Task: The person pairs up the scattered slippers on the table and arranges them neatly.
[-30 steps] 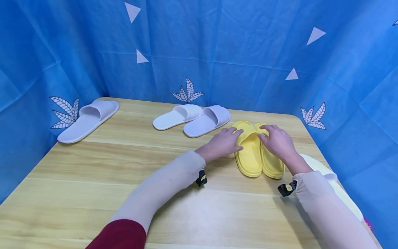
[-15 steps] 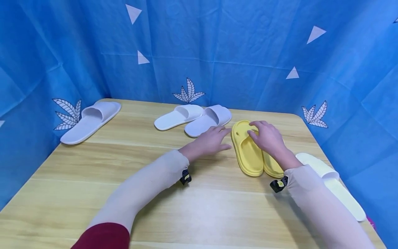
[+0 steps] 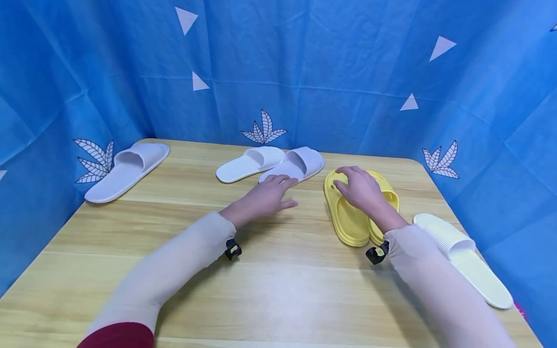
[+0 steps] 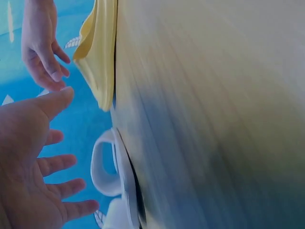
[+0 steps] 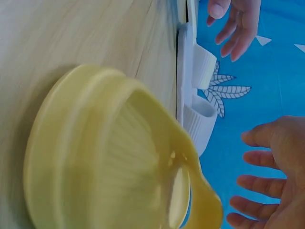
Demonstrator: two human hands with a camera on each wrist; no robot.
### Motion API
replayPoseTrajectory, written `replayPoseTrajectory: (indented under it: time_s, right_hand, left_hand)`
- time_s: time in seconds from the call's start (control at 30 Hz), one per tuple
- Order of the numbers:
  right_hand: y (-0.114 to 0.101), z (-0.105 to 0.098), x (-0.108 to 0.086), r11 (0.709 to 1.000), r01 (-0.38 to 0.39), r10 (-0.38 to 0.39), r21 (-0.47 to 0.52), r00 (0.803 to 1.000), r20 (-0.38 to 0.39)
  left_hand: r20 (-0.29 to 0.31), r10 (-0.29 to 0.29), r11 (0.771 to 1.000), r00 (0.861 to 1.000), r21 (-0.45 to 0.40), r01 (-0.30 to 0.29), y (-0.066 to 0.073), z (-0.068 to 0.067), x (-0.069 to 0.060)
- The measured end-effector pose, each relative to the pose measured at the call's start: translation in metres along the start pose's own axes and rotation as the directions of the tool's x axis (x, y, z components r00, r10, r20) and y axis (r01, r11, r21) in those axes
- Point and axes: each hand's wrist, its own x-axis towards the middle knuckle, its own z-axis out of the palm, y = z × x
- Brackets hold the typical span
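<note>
In the head view, the yellow slippers (image 3: 349,222) can be seen side by side on the surface (image 3: 283,290), right of the middle. The right hand (image 3: 360,191) is held over them with loose fingers. The left hand (image 3: 261,198) is spread near the middle, in front of two pale slippers (image 3: 306,162).

In the left wrist view, nothing is gripped by the left hand, and a gap is seen between it and the pale slippers, low in the frame. It should be moved gently so they are not bumped.

In the right wrist view, the yellow slippers fill the lower left. Nothing is gripped by the right hand at lower right. If the pair is nudged, both sides should be pushed softly.
</note>
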Motion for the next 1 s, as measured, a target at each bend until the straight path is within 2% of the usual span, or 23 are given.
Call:
replayPoseTrajectory:
  time_s: [0.4,0.63,0.83,1.0]
  right_hand:
    - [-0.019,0.011,0.016,0.999,0.023,-0.023,-0.022,1.0,0.016]
    - [-0.024,0.022,0.025,1.0,0.006,-0.006,0.002,1.0,0.011]
    - [-0.029,0.028,0.033,1.0,0.012,-0.012,0.02,1.0,-0.005]
    - [-0.033,0.032,0.04,1.0,0.008,-0.008,0.023,1.0,-0.003]
  left_hand:
    - [-0.008,0.009,1.0,1.0,0.028,-0.009,-0.044,-0.011,-0.026]
    - [-0.039,0.017,1.0,0.999,0.024,-0.016,-0.065,-0.018,-0.04]
    - [-0.043,-0.03,1.0,0.999,0.002,0.03,-0.08,-0.023,-0.048]
    - [-0.036,-0.078,0.997,0.996,0.018,0.079,-0.092,-0.028,-0.053]
